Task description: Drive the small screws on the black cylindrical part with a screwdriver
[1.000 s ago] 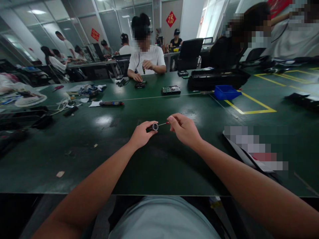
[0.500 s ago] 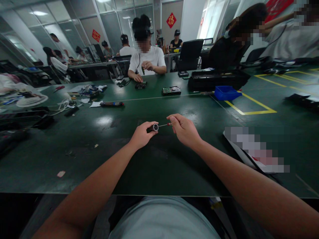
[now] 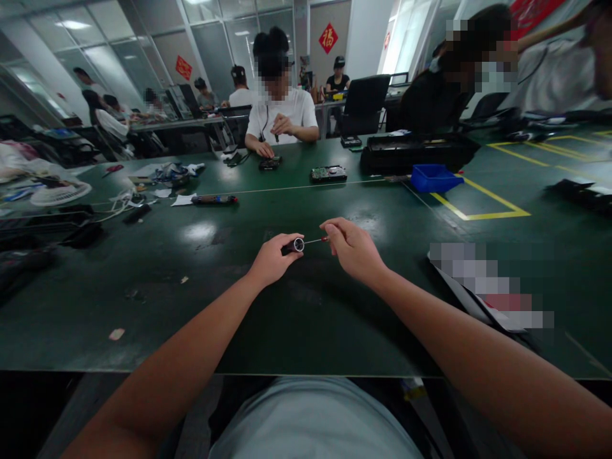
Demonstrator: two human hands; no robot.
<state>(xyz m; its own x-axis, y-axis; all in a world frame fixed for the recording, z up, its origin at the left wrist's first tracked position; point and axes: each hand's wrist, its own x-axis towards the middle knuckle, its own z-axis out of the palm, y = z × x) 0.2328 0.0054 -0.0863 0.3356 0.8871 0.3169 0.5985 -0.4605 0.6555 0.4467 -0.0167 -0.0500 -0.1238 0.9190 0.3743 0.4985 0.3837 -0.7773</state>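
Note:
Over the middle of the green table [image 3: 315, 299], my left hand [image 3: 271, 258] wraps its fingers round a short dark cylinder [image 3: 292, 245] with a pale ring at its end, which faces right. What lies inside that end is too small to make out. My right hand [image 3: 356, 250] pinches a thin screwdriver [image 3: 314, 241] by its red handle, most of which the fingers hide. The metal shaft points left, its tip at the ringed end of the cylinder. Whether the tip is inside the ring or just against it, I cannot tell.
Across the table a person [image 3: 280, 115] handles a dark device [image 3: 270, 163]. A hard drive [image 3: 329, 173], a blue bin [image 3: 435, 178] and a long black casing [image 3: 421, 153] stand ahead. A pen-like tool [image 3: 214, 199] and cables lie left; a blurred-out flat item [image 3: 488, 293] lies right.
My hands, the cylinder and the screwdriver hold almost the same position. A person in the far left background has shifted to the left.

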